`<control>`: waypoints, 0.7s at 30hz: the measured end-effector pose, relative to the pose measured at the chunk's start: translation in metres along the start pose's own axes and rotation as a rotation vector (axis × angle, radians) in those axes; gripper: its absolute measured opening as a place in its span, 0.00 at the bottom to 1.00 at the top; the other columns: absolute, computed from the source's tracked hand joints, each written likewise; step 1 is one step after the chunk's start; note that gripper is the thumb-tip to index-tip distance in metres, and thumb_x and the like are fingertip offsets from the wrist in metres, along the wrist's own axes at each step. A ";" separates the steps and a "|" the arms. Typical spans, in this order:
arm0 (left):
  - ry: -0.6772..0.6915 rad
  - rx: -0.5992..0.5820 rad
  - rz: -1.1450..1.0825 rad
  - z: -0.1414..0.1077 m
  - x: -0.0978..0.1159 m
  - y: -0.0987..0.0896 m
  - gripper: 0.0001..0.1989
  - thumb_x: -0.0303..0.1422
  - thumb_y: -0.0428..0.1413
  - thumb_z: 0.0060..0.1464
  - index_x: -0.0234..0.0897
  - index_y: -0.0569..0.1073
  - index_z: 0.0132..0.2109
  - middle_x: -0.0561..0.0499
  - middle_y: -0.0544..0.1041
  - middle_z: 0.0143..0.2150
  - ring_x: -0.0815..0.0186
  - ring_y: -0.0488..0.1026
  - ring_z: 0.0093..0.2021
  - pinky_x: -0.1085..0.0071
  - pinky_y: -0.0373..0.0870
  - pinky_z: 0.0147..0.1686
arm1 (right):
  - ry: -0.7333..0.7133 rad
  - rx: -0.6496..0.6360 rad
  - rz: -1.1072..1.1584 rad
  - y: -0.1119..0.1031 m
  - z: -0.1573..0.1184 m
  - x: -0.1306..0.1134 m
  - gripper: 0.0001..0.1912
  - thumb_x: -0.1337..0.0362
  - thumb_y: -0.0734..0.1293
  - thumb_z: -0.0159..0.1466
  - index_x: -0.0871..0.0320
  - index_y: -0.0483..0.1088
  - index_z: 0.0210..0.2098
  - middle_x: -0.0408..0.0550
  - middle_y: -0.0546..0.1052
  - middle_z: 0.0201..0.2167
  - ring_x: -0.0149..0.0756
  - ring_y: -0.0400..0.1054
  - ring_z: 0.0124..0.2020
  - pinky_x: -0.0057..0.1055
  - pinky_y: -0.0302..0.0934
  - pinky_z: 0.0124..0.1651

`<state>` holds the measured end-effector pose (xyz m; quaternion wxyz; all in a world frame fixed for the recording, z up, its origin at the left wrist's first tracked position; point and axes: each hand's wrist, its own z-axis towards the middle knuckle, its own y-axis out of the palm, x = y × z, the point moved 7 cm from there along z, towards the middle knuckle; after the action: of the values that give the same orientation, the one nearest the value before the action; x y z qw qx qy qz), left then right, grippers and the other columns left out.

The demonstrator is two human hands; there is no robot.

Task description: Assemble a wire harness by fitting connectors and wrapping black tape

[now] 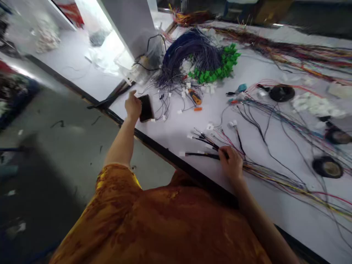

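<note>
My right hand (231, 161) is closed around a wire harness (205, 155) with black sleeves and white connectors at its ends. The harness's loose coloured wires (275, 179) trail off to the right across the table. On the left, my left hand (133, 105) reaches over the table edge with its fingers loosely apart and no held thing visible. It is right beside a dark smartphone (146, 108), partly overlapping its left edge. Just beyond that hand lie long black sleeving tubes (112, 97).
A bundle of dark blue wires with green connectors (217, 71) lies at the back, near an orange-handled cutter (195, 96). Black tape rolls (327, 167) and white connectors (316, 104) are on the right. A grey pillar (132, 29) rises behind the table's dark edge (165, 148).
</note>
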<state>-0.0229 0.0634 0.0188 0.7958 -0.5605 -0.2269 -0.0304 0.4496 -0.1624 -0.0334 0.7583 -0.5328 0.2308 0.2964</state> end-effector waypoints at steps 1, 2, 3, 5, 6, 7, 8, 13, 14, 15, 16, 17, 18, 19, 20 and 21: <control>-0.072 -0.017 0.024 0.000 0.000 0.004 0.28 0.28 0.47 0.63 0.32 0.61 0.69 0.39 0.78 0.54 0.55 0.73 0.60 0.58 0.66 0.64 | 0.009 0.001 0.003 0.000 0.000 0.001 0.07 0.63 0.64 0.67 0.57 0.73 0.37 0.48 0.80 0.34 0.42 0.75 0.37 0.37 0.65 0.43; -0.136 -0.033 0.048 0.000 0.001 0.008 0.32 0.32 0.53 0.61 0.30 0.58 0.70 0.35 0.74 0.59 0.52 0.70 0.63 0.56 0.65 0.65 | 0.015 0.001 0.005 -0.001 0.000 0.002 0.07 0.63 0.64 0.67 0.57 0.74 0.37 0.48 0.80 0.34 0.42 0.75 0.37 0.37 0.65 0.43; -0.190 -0.048 0.070 -0.001 0.003 0.013 0.38 0.35 0.58 0.57 0.28 0.57 0.71 0.32 0.70 0.63 0.48 0.68 0.65 0.55 0.64 0.65 | 0.020 0.002 0.008 -0.001 0.000 0.002 0.07 0.63 0.64 0.67 0.56 0.74 0.36 0.48 0.80 0.34 0.42 0.75 0.37 0.37 0.65 0.43; -0.275 -0.087 0.115 -0.004 0.008 0.023 0.49 0.39 0.66 0.49 0.27 0.54 0.72 0.28 0.64 0.68 0.41 0.64 0.68 0.50 0.63 0.65 | 0.022 0.001 0.013 -0.002 0.000 0.002 0.06 0.63 0.64 0.67 0.56 0.73 0.36 0.48 0.80 0.33 0.42 0.75 0.37 0.36 0.65 0.43; -0.301 -0.101 0.135 -0.005 0.012 0.027 0.51 0.39 0.68 0.47 0.28 0.54 0.72 0.28 0.62 0.68 0.39 0.63 0.67 0.47 0.64 0.64 | 0.019 0.002 0.015 -0.002 0.000 0.002 0.06 0.63 0.64 0.67 0.56 0.73 0.36 0.48 0.80 0.33 0.42 0.75 0.36 0.36 0.65 0.42; -0.313 -0.101 0.149 -0.006 0.016 0.031 0.51 0.38 0.68 0.47 0.29 0.54 0.72 0.28 0.62 0.68 0.37 0.63 0.67 0.46 0.64 0.64 | 0.015 0.000 0.017 -0.002 0.000 0.001 0.06 0.63 0.64 0.67 0.56 0.73 0.36 0.48 0.80 0.33 0.41 0.75 0.36 0.36 0.65 0.42; -0.318 -0.089 0.160 -0.007 0.019 0.033 0.49 0.36 0.67 0.48 0.29 0.54 0.72 0.29 0.62 0.68 0.37 0.63 0.67 0.45 0.64 0.63 | 0.011 -0.004 0.019 -0.002 0.000 0.000 0.06 0.64 0.64 0.67 0.56 0.73 0.36 0.47 0.80 0.33 0.41 0.75 0.36 0.36 0.65 0.42; -0.304 -0.075 0.151 -0.012 0.031 0.038 0.42 0.29 0.60 0.55 0.31 0.52 0.73 0.30 0.55 0.73 0.37 0.63 0.66 0.44 0.63 0.63 | 0.008 -0.018 0.006 -0.002 -0.001 -0.001 0.06 0.64 0.64 0.67 0.55 0.73 0.36 0.47 0.80 0.33 0.41 0.75 0.36 0.36 0.65 0.42; -0.297 -0.082 0.145 -0.013 0.033 0.038 0.42 0.28 0.59 0.55 0.32 0.52 0.73 0.30 0.53 0.74 0.37 0.63 0.67 0.44 0.63 0.63 | 0.008 -0.015 0.004 -0.002 -0.001 -0.001 0.06 0.64 0.64 0.67 0.55 0.73 0.36 0.47 0.80 0.33 0.41 0.75 0.36 0.36 0.65 0.42; -0.294 -0.084 0.138 -0.014 0.034 0.038 0.42 0.27 0.58 0.55 0.33 0.52 0.73 0.31 0.51 0.74 0.37 0.63 0.67 0.43 0.62 0.63 | 0.006 -0.012 0.004 -0.002 -0.001 -0.001 0.05 0.64 0.65 0.67 0.55 0.73 0.36 0.46 0.80 0.33 0.41 0.74 0.36 0.36 0.65 0.42; -0.296 -0.084 0.132 -0.015 0.035 0.038 0.41 0.26 0.57 0.56 0.34 0.52 0.73 0.31 0.50 0.75 0.38 0.63 0.67 0.43 0.62 0.63 | 0.002 -0.011 0.006 -0.002 -0.001 -0.001 0.05 0.64 0.65 0.67 0.55 0.73 0.36 0.46 0.80 0.33 0.41 0.74 0.36 0.36 0.65 0.42; -0.300 -0.083 0.123 -0.016 0.036 0.037 0.41 0.25 0.57 0.56 0.35 0.51 0.74 0.32 0.50 0.75 0.38 0.62 0.67 0.42 0.61 0.64 | -0.003 -0.009 0.009 -0.002 -0.001 -0.002 0.05 0.64 0.65 0.67 0.55 0.73 0.36 0.46 0.80 0.33 0.41 0.74 0.36 0.36 0.65 0.42; -0.303 -0.084 0.110 -0.016 0.035 0.037 0.41 0.25 0.57 0.56 0.36 0.51 0.74 0.32 0.50 0.75 0.39 0.62 0.68 0.41 0.61 0.64 | -0.006 -0.008 0.010 -0.002 -0.001 -0.002 0.05 0.64 0.65 0.67 0.55 0.73 0.36 0.46 0.80 0.33 0.40 0.74 0.36 0.36 0.65 0.41; -0.303 -0.090 0.094 -0.016 0.034 0.037 0.42 0.25 0.58 0.55 0.37 0.51 0.74 0.33 0.51 0.75 0.39 0.61 0.68 0.40 0.60 0.64 | -0.009 -0.008 0.010 -0.002 -0.001 -0.002 0.05 0.64 0.65 0.67 0.55 0.73 0.36 0.46 0.80 0.33 0.40 0.74 0.36 0.36 0.65 0.41; -0.303 -0.099 0.079 -0.016 0.032 0.038 0.44 0.27 0.59 0.54 0.38 0.50 0.74 0.33 0.53 0.75 0.38 0.60 0.69 0.39 0.59 0.65 | -0.011 -0.010 0.009 -0.002 -0.001 -0.003 0.05 0.64 0.65 0.67 0.55 0.73 0.36 0.46 0.80 0.33 0.40 0.74 0.36 0.36 0.65 0.41; -0.295 -0.109 0.067 -0.015 0.030 0.038 0.45 0.28 0.60 0.53 0.39 0.50 0.74 0.34 0.54 0.74 0.38 0.58 0.70 0.37 0.57 0.65 | -0.010 -0.013 0.008 -0.002 -0.001 -0.003 0.05 0.64 0.65 0.67 0.55 0.73 0.36 0.46 0.80 0.33 0.41 0.74 0.36 0.36 0.65 0.41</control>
<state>0.0204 0.0698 -0.0069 0.7228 -0.6087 -0.3203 0.0665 0.4491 -0.1642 -0.0300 0.7549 -0.5351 0.2272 0.3036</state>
